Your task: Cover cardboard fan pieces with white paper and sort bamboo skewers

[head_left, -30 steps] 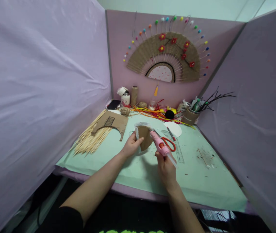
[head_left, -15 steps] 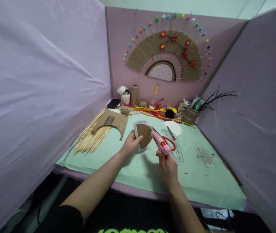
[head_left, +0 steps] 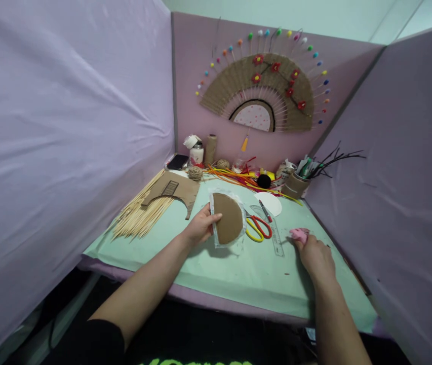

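My left hand [head_left: 201, 224] grips the straight edge of a half-round cardboard piece [head_left: 230, 219], thumb on its brown face. A pale fabric or paper border runs round that piece, which is held just above the table. Over at the right, my right hand [head_left: 316, 256] is closed round a pink glue gun [head_left: 300, 234], most of it covered by the fingers. Between the two hands lie scissors [head_left: 263, 227] with one red and one yellow handle, a clear ruler with a protractor [head_left: 277, 238], a pen [head_left: 265, 211] and a white paper half-round [head_left: 272, 203].
Thin wooden sticks [head_left: 132, 220] lie at the left under a cut cardboard piece [head_left: 180, 190]. Along the back stand a twine ball [head_left: 195, 173], a bottle [head_left: 196, 153], colourful pipe cleaners [head_left: 234, 177] and a pot of twigs [head_left: 295, 185]. A decorated fan [head_left: 231, 83] hangs on the back panel.
My right hand has carried the glue gun away from the cardboard piece, to the right and down near the table. The left hand still holds the piece, now turned more face-up.
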A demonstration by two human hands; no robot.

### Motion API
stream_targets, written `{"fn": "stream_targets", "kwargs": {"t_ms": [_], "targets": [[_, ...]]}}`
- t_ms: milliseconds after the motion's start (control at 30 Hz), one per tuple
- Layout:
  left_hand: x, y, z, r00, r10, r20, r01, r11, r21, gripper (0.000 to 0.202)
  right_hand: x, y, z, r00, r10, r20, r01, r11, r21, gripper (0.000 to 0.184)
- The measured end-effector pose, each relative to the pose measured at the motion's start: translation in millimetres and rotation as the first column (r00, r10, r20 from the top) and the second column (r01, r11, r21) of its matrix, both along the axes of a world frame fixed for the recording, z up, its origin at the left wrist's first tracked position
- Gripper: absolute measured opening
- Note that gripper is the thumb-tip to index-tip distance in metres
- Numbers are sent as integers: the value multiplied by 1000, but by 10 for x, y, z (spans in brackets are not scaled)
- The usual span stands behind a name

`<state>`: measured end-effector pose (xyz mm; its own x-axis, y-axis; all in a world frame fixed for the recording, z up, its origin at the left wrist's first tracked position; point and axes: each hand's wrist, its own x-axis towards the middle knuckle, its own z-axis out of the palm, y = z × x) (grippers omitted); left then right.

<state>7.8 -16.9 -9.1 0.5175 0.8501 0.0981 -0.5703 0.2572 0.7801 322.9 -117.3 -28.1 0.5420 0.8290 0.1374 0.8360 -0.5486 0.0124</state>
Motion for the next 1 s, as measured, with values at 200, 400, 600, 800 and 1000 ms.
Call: {"fn": "stream_targets", "kwargs": {"t_ms": [200,400,600,800,1000], "targets": [[-80,-17,-53,973,-215,-87,214,977,-18,45,-161,54,301,992,101,-80,-85,979,185,44],[-90,-87,-34,874,-446,-193,460,887,38,47,-1023,676,716,225,533,-816,-415,810,415,41],[-43,-73,-48,879,-382,-287,423,901,98,43,-1443,965,644,-176,280,-944,-418,847,329,37],[-11,-59,-46,869,-320,-378,408,895,181,42,-1340,862,595,-125,295,-947,-367,873,321,43],[-9,-47,-51,855,-315,-412,416,891,182,44,-1248,847,585,62,538,-841,-479,755,447,48]]}}
